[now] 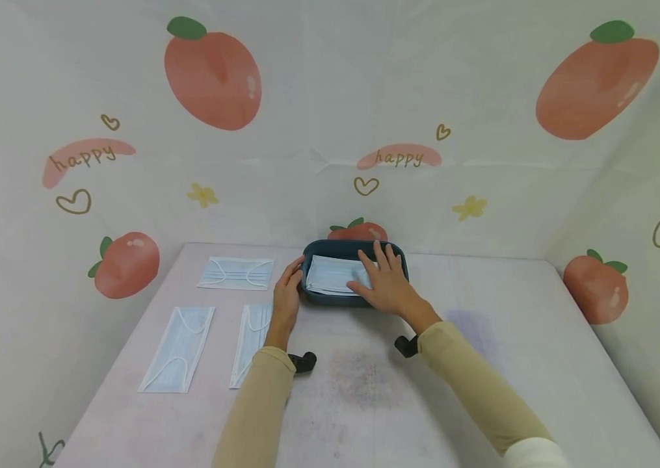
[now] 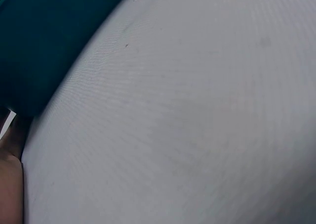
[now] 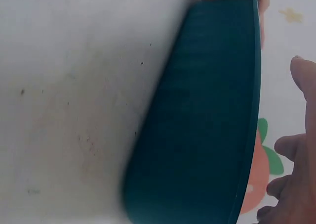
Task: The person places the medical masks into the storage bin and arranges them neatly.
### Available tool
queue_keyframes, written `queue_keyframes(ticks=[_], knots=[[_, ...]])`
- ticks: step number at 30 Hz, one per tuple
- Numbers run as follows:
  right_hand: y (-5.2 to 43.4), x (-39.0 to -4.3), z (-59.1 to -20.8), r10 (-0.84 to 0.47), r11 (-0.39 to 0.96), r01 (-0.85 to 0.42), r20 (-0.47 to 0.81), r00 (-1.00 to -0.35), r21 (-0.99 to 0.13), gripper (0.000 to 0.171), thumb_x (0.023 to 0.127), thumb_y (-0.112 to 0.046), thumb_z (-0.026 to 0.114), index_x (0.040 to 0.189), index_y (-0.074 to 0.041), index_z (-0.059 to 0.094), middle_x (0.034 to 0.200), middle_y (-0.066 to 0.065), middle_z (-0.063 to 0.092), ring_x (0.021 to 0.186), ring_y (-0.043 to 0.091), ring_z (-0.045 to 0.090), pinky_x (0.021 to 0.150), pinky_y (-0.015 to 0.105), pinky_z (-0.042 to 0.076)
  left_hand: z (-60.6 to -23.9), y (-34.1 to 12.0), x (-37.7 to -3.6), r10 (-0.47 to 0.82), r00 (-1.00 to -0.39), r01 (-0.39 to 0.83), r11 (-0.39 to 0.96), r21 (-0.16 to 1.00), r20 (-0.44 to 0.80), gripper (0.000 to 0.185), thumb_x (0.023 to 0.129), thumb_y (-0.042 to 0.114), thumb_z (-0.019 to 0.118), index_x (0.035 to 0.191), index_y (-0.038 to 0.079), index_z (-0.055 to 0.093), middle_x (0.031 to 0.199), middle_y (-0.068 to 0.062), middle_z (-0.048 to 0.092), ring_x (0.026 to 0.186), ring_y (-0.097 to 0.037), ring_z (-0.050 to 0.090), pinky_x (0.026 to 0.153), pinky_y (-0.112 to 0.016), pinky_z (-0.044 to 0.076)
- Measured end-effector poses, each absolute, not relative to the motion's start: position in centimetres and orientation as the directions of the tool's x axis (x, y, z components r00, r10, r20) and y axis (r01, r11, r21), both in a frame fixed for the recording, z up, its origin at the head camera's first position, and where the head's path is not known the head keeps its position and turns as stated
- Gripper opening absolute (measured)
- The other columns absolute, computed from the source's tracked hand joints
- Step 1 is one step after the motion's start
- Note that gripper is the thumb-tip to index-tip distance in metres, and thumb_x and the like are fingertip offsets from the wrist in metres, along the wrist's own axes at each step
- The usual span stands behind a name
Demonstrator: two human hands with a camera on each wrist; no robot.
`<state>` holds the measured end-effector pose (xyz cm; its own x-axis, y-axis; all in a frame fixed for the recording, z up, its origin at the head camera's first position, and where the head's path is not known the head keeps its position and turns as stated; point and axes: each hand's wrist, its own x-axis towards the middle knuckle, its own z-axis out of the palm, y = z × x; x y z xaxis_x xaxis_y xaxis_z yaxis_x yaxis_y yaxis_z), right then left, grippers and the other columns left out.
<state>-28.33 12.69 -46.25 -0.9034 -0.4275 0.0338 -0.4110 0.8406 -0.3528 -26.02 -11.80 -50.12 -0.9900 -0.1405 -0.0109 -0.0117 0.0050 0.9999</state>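
Observation:
A dark teal tray (image 1: 332,299) stands at the far middle of the table and holds a stack of light blue face masks (image 1: 330,274). My left hand (image 1: 293,273) grips the tray's left end, thumb up at the rim. My right hand (image 1: 379,268) lies flat on the stack with its fingers straight and spread. In the right wrist view the tray's outer wall (image 3: 207,125) fills the middle, with the right hand's fingers (image 3: 296,184) beyond the rim. The left wrist view shows only a corner of the tray (image 2: 39,46) and bare tabletop (image 2: 187,125).
Three single masks lie flat on the table's left side: one far left (image 1: 236,273), two nearer, side by side (image 1: 179,348) (image 1: 250,341). A printed fruit cloth (image 1: 330,130) hangs behind and to both sides. The pale tabletop (image 1: 482,364) stretches to the right.

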Motion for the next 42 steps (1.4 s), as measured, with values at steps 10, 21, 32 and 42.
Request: queue_keyframes(ticks=[10, 21, 32, 42], knots=[[14.9, -27.4, -46.4, -0.387, 0.81, -0.396, 0.113, -0.915, -0.432, 0.078, 0.101, -0.053, 0.053, 0.162, -0.013, 0.027, 0.171, 0.023, 0.007, 0.158, 0.048, 0.002, 0.125, 0.07, 0.009, -50.1, -11.8, -25.8, -0.15, -0.989, -0.014, 0.005, 1.0, -0.013, 0.042, 0.109, 0.017, 0.042, 0.149, 0.015, 0.053, 0.161, -0.004, 0.045, 0.154, -0.022, 0.035, 0.129, -0.041, 0.028], [17.6, -26.9, -47.1, -0.32, 0.76, -0.327, 0.115, -0.94, -0.561, 0.077, 0.101, -0.05, 0.056, 0.162, -0.015, 0.026, 0.173, 0.018, 0.005, 0.159, 0.046, 0.001, 0.12, 0.074, 0.021, -50.0, -11.8, -25.9, -0.146, -0.989, -0.007, 0.004, 1.0, -0.007, 0.042, 0.109, 0.017, 0.042, 0.149, 0.014, 0.054, 0.16, -0.005, 0.046, 0.153, -0.022, 0.036, 0.128, -0.041, 0.029], [19.1, -27.1, -48.8, -0.303, 0.674, -0.3, 0.118, -0.946, -0.675, 0.065, 0.105, -0.037, 0.055, 0.158, -0.008, 0.033, 0.171, 0.022, 0.005, 0.156, 0.047, 0.011, 0.122, 0.071, 0.022, -51.1, -11.9, -26.5, -0.156, -0.988, -0.008, 0.002, 1.0, -0.008, 0.042, 0.109, 0.018, 0.042, 0.149, 0.017, 0.054, 0.161, -0.005, 0.044, 0.154, -0.023, 0.034, 0.129, -0.043, 0.027], [19.9, -27.5, -50.7, -0.335, 0.496, -0.256, 0.09, -0.938, -0.83, 0.052, 0.107, -0.024, 0.052, 0.148, 0.002, 0.034, 0.168, 0.029, 0.004, 0.154, 0.049, 0.016, 0.12, 0.066, 0.03, -53.6, -11.6, -27.8, -0.235, -0.971, 0.029, 0.084, 0.996, 0.048, 0.038, 0.108, 0.027, 0.045, 0.142, 0.03, 0.059, 0.155, 0.003, 0.052, 0.149, -0.019, 0.042, 0.127, -0.043, 0.032]])
